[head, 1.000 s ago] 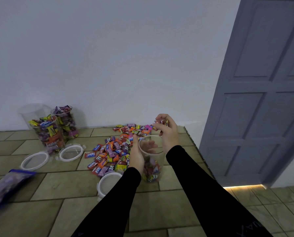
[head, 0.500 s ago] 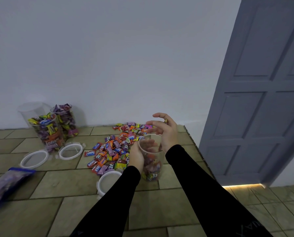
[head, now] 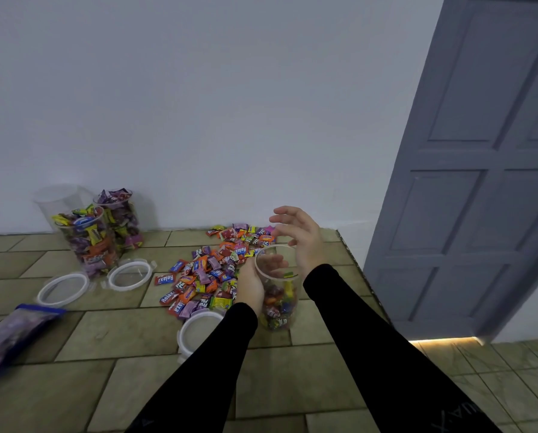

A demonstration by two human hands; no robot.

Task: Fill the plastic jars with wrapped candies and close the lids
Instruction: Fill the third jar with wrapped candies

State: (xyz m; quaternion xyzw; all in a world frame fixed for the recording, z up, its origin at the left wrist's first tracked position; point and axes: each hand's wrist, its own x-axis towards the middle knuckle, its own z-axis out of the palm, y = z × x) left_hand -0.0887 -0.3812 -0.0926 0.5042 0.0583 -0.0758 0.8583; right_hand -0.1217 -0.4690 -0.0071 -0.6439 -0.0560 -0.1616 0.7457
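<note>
Jar (head: 278,295) on tiled floor (head: 136,332), white wall (head: 199,104), grey door (head: 473,182) right.

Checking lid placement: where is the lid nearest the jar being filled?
In the head view, that lid lies flat on the tiled floor, just left of the held jar, at the candy pile's near edge.

What I can't make out from here

My left arm covers part of the near lid (head: 199,331); the purple bag (head: 14,335) is blurred and cut off at the left edge; the empty jar (head: 58,201) stands half-hidden behind a filled one (head: 88,242).
</note>
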